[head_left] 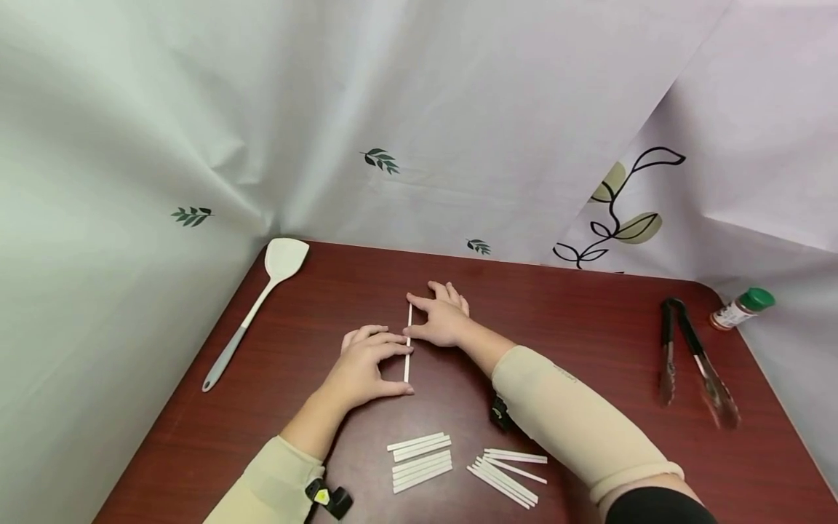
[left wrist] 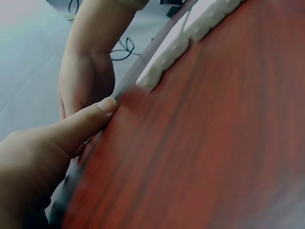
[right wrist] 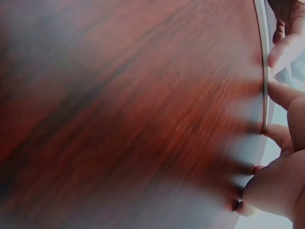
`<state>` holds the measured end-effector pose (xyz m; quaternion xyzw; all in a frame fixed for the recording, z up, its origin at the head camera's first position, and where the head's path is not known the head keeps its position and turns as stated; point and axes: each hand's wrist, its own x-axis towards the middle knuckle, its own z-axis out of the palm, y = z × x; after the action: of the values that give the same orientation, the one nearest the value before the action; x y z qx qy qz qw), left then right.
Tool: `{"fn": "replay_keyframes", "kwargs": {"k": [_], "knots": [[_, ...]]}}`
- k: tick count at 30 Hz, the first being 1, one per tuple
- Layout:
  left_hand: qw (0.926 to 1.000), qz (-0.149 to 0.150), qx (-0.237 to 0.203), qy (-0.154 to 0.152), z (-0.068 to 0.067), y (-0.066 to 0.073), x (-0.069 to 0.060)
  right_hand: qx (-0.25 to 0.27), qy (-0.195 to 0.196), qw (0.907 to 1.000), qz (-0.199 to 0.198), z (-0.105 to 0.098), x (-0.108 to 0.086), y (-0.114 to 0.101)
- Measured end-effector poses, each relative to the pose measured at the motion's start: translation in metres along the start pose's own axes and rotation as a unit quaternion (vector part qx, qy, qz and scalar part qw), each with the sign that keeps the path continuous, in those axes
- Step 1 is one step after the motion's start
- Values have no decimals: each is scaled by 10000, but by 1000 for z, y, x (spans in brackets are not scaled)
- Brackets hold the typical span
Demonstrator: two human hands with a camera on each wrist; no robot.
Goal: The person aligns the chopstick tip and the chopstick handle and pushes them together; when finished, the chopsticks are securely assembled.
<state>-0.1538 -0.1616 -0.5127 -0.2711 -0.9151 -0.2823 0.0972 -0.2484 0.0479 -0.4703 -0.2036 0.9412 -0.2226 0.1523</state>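
Observation:
A thin white line [head_left: 409, 367], one stick or several end to end, lies on the brown table [head_left: 314, 437]; I cannot tell which. My left hand [head_left: 363, 367] has its thumb at the near end, a finger reaching the line farther up. From the right, my right hand [head_left: 445, 320] touches it with a finger at the far end and the thumb lower down. In the right wrist view fingertips rest along the white strip [right wrist: 265, 95]. Nearer me lie a row of white sticks [head_left: 422, 466] and a looser bunch of white sticks [head_left: 504, 484].
At the far left lies a white spatula [head_left: 286, 258] with a grey handle. Metal tongs [head_left: 697, 349] with black grips lie on the right, beside a seasoning bottle [head_left: 733, 314] with a green cap. A white curtain [head_left: 419, 204] stands behind the table's far edge.

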Motion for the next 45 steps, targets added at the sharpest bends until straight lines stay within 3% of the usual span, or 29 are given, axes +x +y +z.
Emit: {"fn": "replay_keyframes", "kwargs": {"k": [9, 14, 20, 27, 35, 41, 45], "knots": [[9995, 229, -132, 195, -5, -15, 0, 50, 65, 10000, 50, 3, 13, -3], [9990, 164, -350, 203, -8, -20, 0, -8, -80, 9998, 189, 9, 18, -4], [9984, 46, -549, 135, -8, -21, 2, -133, -180, 9989, 414, 16, 25, -4], [9980, 20, -586, 231, -7, -21, 1, -163, -277, 9986, 414, 18, 29, -1], [9981, 30, -578, 192, -5, -21, 1, -258, -95, 9989, 379, 18, 19, -5], [9981, 89, -570, 225, -5, -23, 0, 272, 83, 9994, 205, 13, 17, -1], [9941, 212, -850, 635, -5, -23, 1, 941, 201, 9953, -117, 5, 14, 9]]}}
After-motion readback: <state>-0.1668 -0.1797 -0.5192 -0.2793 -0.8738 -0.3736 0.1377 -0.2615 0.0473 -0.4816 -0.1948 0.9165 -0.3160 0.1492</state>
